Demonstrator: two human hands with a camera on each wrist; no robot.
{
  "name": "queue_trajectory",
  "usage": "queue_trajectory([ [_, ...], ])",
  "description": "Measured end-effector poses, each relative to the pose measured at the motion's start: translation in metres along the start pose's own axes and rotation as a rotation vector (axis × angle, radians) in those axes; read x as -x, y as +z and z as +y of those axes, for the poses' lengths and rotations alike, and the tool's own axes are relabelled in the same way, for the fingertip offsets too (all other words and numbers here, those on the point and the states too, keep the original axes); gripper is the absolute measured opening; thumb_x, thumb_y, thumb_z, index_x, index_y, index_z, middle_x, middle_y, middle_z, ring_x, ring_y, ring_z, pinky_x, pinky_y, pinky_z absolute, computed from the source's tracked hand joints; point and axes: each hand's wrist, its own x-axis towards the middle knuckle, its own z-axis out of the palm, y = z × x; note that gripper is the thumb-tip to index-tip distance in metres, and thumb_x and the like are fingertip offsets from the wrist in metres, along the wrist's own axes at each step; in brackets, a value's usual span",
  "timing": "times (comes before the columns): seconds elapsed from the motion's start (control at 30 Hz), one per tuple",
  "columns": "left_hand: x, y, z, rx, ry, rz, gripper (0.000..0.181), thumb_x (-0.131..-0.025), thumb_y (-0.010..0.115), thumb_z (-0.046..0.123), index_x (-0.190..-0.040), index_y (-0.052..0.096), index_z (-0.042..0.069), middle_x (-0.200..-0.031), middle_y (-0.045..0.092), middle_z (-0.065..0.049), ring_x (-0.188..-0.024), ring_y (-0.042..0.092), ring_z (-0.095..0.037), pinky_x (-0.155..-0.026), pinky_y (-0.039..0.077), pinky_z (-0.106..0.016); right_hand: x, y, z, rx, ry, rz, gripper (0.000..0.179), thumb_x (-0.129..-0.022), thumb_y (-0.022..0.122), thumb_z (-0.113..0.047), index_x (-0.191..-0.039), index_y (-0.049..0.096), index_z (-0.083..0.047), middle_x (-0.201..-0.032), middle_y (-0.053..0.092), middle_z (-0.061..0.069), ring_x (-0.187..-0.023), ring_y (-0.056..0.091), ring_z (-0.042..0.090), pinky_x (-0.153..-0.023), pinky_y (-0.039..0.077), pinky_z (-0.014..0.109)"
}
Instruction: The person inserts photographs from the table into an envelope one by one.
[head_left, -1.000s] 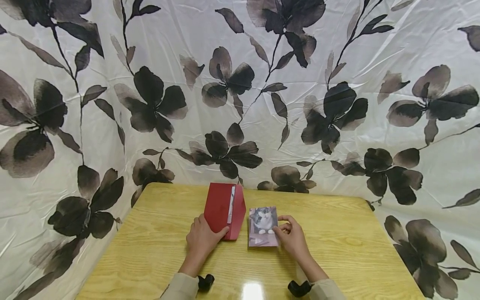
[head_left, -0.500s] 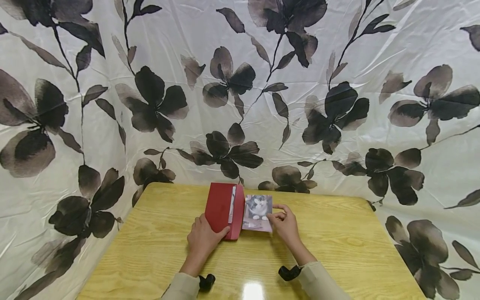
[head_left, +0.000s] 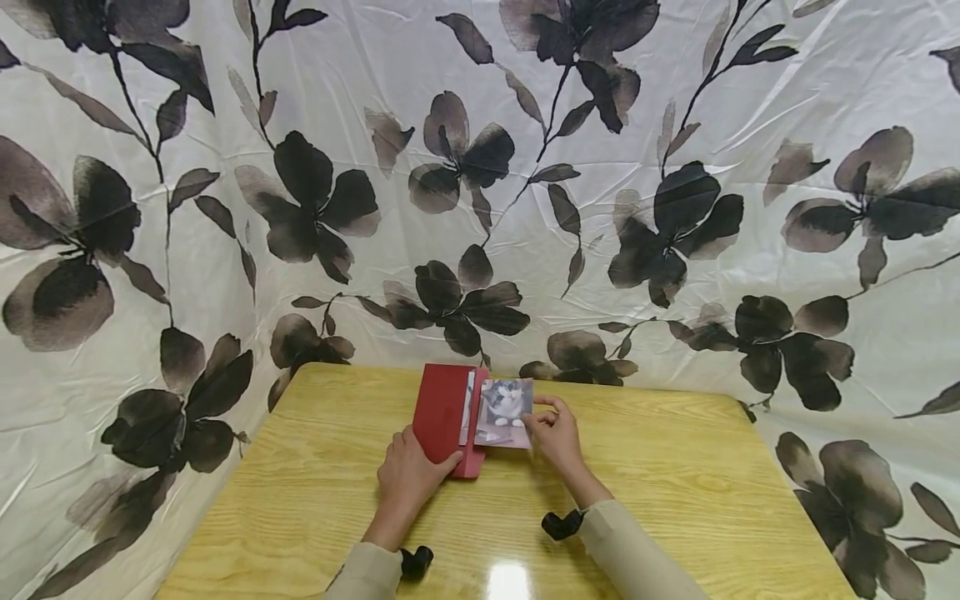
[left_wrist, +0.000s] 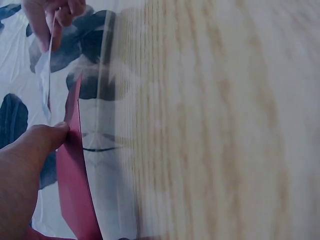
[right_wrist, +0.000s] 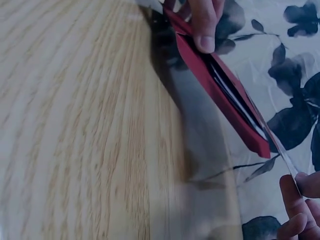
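My left hand (head_left: 411, 471) grips the lower end of a red envelope (head_left: 442, 408), its thumb pressing near the opening. The envelope's flap is folded out to the right, and white-edged papers (head_left: 467, 408) show inside the slot. Between thumb and fingers my right hand (head_left: 557, 433) pinches the right edge of a cat photo (head_left: 504, 412), picture side up. The photo's left edge overlaps the flap in the head view. In the right wrist view the envelope (right_wrist: 220, 90) gapes, with the thin photo (right_wrist: 272, 132) seen edge-on beside its mouth. The left fingers under the envelope are hidden.
A yellow wood-grain table (head_left: 315, 517) lies under both hands. Behind it and at the sides hangs a white cloth (head_left: 480, 208) with dark flowers. A black wrist-worn piece (head_left: 562, 525) sits at each cuff.
My right hand has moved the cat photo left and away from me, from beside the envelope to over its flap. The left hand keeps its hold on the envelope.
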Motion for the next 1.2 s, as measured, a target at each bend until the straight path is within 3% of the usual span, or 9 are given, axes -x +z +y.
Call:
queue_trajectory([
  [0.33, -0.002, 0.001, 0.0, -0.015, 0.002, 0.005, 0.107, -0.076, 0.088, 0.066, -0.142, 0.05, -0.008, -0.121, 0.061, -0.024, -0.106, 0.064, -0.039, -0.08, 0.058, -0.061, -0.008, 0.014, 0.0, -0.008, 0.005, -0.002, 0.032, -0.097, 0.076, 0.0, -0.127, 0.065, 0.002, -0.081, 0.076, 0.018, -0.062, 0.06, 0.012, -0.057, 0.045, 0.024],
  [0.57, -0.001, 0.0, 0.0, -0.027, 0.0, -0.003, 0.108, -0.076, 0.087, 0.068, -0.142, 0.05, -0.009, -0.121, 0.061, -0.024, -0.107, 0.065, -0.039, -0.08, 0.058, -0.06, -0.012, 0.019, 0.001, 0.01, 0.041, -0.008, 0.032, -0.099, 0.076, -0.003, -0.129, 0.065, 0.0, -0.082, 0.076, 0.014, -0.069, 0.065, 0.018, -0.059, 0.046, 0.025],
  [0.73, -0.001, -0.001, 0.001, -0.034, 0.001, 0.006, 0.108, -0.076, 0.088, 0.068, -0.142, 0.051, -0.009, -0.121, 0.061, -0.024, -0.106, 0.065, -0.039, -0.079, 0.058, -0.06, -0.015, 0.024, 0.0, 0.012, 0.03, -0.009, 0.032, -0.098, 0.076, -0.002, -0.128, 0.065, 0.002, -0.084, 0.076, 0.019, -0.064, 0.061, 0.012, -0.059, 0.047, 0.025],
  [0.9, 0.0, 0.0, 0.001, -0.026, 0.007, 0.015, 0.107, -0.076, 0.088, 0.067, -0.141, 0.051, -0.009, -0.12, 0.061, -0.024, -0.105, 0.065, -0.039, -0.079, 0.058, -0.06, -0.017, 0.029, -0.002, 0.024, 0.025, -0.019, 0.032, -0.098, 0.075, -0.001, -0.128, 0.064, 0.003, -0.086, 0.075, 0.022, -0.068, 0.064, 0.014, -0.061, 0.049, 0.025],
  [1.2, 0.0, 0.002, 0.001, -0.026, 0.007, 0.028, 0.106, -0.075, 0.089, 0.066, -0.141, 0.051, -0.008, -0.119, 0.061, -0.023, -0.105, 0.064, -0.039, -0.079, 0.059, -0.061, -0.019, 0.04, -0.002, 0.034, 0.036, -0.02, 0.032, -0.098, 0.076, -0.002, -0.127, 0.063, 0.003, -0.084, 0.076, 0.02, -0.067, 0.062, 0.013, -0.057, 0.045, 0.024],
])
